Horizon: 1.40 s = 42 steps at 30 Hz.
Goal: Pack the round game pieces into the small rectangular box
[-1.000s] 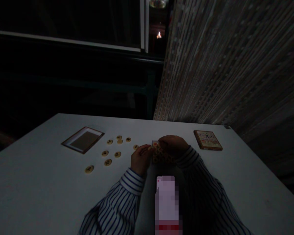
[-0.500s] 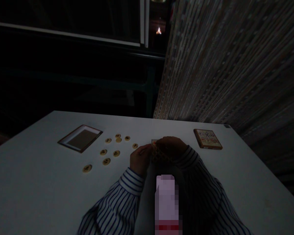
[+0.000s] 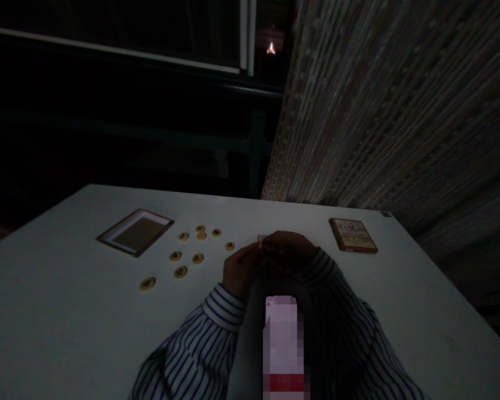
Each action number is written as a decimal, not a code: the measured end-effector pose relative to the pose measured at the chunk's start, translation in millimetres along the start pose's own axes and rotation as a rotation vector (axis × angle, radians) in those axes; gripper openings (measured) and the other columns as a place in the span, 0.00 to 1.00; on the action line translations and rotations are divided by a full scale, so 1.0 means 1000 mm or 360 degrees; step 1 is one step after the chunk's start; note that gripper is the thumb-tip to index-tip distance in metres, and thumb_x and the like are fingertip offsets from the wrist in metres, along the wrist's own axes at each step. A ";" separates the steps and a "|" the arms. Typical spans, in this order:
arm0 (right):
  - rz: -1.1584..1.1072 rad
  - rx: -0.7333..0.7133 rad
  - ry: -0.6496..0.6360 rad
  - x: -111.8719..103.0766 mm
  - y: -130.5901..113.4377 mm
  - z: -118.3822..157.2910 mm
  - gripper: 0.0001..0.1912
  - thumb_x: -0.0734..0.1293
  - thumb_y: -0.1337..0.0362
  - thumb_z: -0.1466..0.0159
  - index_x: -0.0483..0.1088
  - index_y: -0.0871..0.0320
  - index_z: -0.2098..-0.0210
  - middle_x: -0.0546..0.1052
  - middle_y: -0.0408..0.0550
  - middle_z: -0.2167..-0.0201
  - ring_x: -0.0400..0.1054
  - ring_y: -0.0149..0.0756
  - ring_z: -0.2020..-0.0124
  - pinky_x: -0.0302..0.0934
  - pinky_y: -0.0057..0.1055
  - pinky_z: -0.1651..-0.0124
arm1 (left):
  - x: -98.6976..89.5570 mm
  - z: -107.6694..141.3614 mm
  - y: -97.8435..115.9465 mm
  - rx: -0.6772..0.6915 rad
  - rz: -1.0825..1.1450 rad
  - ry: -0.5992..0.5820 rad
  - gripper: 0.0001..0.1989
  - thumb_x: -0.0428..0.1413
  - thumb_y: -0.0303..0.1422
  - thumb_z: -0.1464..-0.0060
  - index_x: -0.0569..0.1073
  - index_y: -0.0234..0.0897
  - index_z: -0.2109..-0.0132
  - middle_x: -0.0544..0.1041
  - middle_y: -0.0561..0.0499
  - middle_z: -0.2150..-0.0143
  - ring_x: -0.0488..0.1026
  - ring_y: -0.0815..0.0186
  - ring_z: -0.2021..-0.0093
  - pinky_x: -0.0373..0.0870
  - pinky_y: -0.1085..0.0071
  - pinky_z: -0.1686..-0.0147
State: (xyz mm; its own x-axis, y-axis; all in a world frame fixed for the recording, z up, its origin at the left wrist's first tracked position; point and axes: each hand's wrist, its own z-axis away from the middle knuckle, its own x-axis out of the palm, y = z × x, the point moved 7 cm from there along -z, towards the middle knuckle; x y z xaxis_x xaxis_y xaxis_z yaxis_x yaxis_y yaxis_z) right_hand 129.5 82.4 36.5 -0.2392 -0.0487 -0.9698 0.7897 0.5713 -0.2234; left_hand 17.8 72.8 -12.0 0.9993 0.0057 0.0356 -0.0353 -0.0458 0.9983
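Note:
My left hand [image 3: 238,273] is closed at the left edge of a small pack of Chinese chess pieces [image 3: 266,266] in front of me, its fingertips near the top corner. Curled over the top of this pack, my right hand [image 3: 290,250] has its fingertips meeting the left ones at a small pale chess piece [image 3: 261,243]. The pack is dark and mostly covered by my hands. Several round wooden chess pieces with dark characters lie loose to the left, the closest to my left hand being one piece [image 3: 230,246].
On the white table [image 3: 66,311], an open shallow box part [image 3: 137,233] lies at the left. A printed flat box [image 3: 354,235] is at the right. A pale pixelated object [image 3: 283,339] is between my forearms. A string curtain [image 3: 341,111] hangs behind the table.
The fingertips have shifted slightly at the pack's top corner, where a pale piece now shows tilted between them. Loose pieces and boxes stay in place; the view moved a little.

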 end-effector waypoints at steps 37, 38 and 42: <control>0.0261 0.0588 -0.0614 0.014 0.051 0.021 0.18 0.61 0.56 0.48 0.68 0.52 0.59 0.74 0.49 0.63 0.68 0.42 0.62 0.59 0.31 0.66 | -0.016 -0.010 -0.032 0.0057 -0.0689 0.0184 0.13 0.52 0.35 0.57 0.73 0.34 0.64 0.76 0.49 0.72 0.71 0.67 0.70 0.68 0.71 0.69; 0.0255 0.0596 -0.0644 0.015 0.051 0.021 0.18 0.61 0.56 0.48 0.68 0.53 0.59 0.74 0.49 0.63 0.68 0.42 0.62 0.59 0.31 0.67 | -0.016 -0.011 -0.033 0.0061 -0.0700 0.0184 0.13 0.52 0.36 0.57 0.73 0.34 0.64 0.76 0.49 0.72 0.71 0.67 0.70 0.68 0.71 0.69; 0.0272 0.0636 -0.0699 0.018 0.050 0.021 0.20 0.60 0.53 0.48 0.69 0.53 0.59 0.74 0.51 0.62 0.68 0.43 0.63 0.60 0.32 0.67 | -0.015 -0.011 -0.035 0.0072 -0.0725 0.0168 0.13 0.52 0.36 0.56 0.73 0.35 0.64 0.76 0.49 0.70 0.72 0.66 0.69 0.68 0.71 0.67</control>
State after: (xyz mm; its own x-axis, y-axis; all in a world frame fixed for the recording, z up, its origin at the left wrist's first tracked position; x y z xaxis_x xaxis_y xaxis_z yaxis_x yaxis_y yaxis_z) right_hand 176.3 93.1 5.4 0.0970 -0.3651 -0.9259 0.9673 0.2535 0.0014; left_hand 3.9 85.8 -46.9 0.9066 0.1367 -0.3992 0.4097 -0.0583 0.9104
